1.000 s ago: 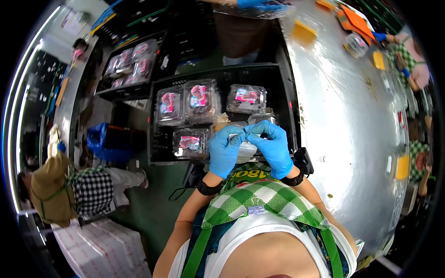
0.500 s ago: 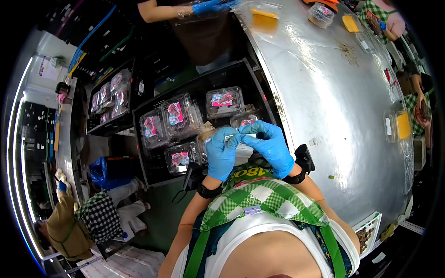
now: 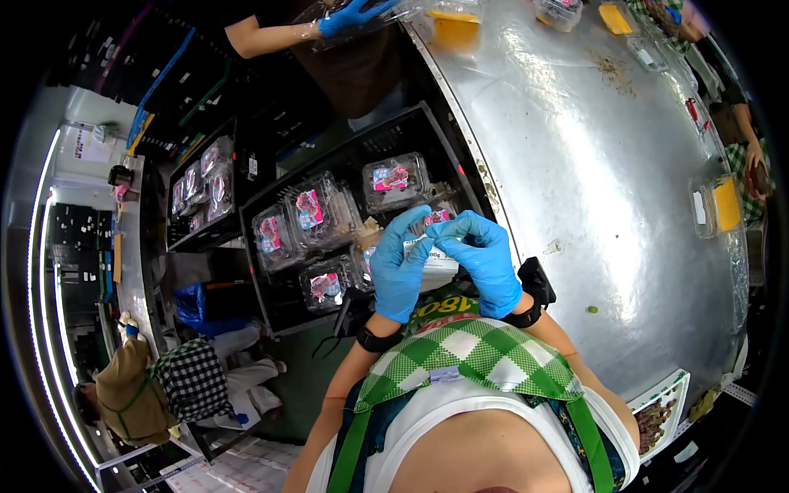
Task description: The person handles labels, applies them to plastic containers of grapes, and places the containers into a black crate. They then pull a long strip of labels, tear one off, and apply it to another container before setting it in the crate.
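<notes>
My left hand (image 3: 399, 267), in a blue glove, is raised over the near edge of the black crate (image 3: 271, 308), its fingers curved apart from the thumb. Beside it my right hand (image 3: 485, 259), also gloved, has thumb and forefinger pinched together; anything between them is too small to make out. The fingertips of both hands are close together. A white printed label (image 3: 440, 261) shows behind and below them. Clear plastic boxes with pink stickers lie in the crate, among them one box (image 3: 396, 182) at the back and another (image 3: 326, 283) left of my left hand.
A metal table (image 3: 567, 205) fills the right side, with a clear container with a yellow card (image 3: 726, 204) at its far edge. A second crate (image 3: 234, 214) stands left. Co-workers are at the top, right and lower left.
My left hand's fingers have spread, and the pale strip between my hands is no longer visible. The co-worker's gloved hand at the top has shifted left. The view has turned slightly.
</notes>
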A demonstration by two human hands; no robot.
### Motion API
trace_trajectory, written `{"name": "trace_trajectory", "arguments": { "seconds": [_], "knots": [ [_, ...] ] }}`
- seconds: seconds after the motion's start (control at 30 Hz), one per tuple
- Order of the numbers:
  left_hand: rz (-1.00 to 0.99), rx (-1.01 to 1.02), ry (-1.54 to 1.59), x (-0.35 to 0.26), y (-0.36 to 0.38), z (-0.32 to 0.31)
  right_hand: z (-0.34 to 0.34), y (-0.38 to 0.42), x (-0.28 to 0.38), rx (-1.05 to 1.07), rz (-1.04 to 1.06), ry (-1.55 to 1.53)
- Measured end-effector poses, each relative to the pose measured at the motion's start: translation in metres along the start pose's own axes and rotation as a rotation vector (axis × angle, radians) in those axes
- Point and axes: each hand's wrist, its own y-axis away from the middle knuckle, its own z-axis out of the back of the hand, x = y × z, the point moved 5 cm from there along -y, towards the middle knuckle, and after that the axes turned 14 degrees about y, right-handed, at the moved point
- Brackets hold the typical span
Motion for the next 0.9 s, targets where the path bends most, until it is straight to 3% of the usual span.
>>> {"name": "trace_trajectory", "arguments": {
  "seconds": [0.17, 0.23, 0.43, 0.7, 0.8, 0.9],
  "knots": [
    [0.324, 0.057, 0.159, 0.028, 0.006, 0.011, 0.008, -0.005, -0.007, -0.08, 0.075, 0.005],
    [0.41, 0.037, 0.193, 0.04, 0.009, 0.02, 0.007, -0.006, -0.002, -0.033, 0.013, -0.041],
    [0.176, 0.049, -0.034, 0.031, 0.009, 0.015, 0.006, -0.005, -0.015, 0.019, -0.084, -0.008],
    [0.067, 0.066, 0.015, 0.025, 0.004, 0.006, 0.007, -0.001, -0.017, -0.114, -0.053, 0.054],
    [0.045, 0.064, -0.228, 0.027, 0.004, 0.011, 0.004, -0.003, -0.018, -0.133, -0.069, 0.055],
    [0.063, -0.019, -0.162, 0.04, 0.004, 0.016, 0.004, -0.002, -0.013, -0.142, -0.067, 0.002]
  ]
}}
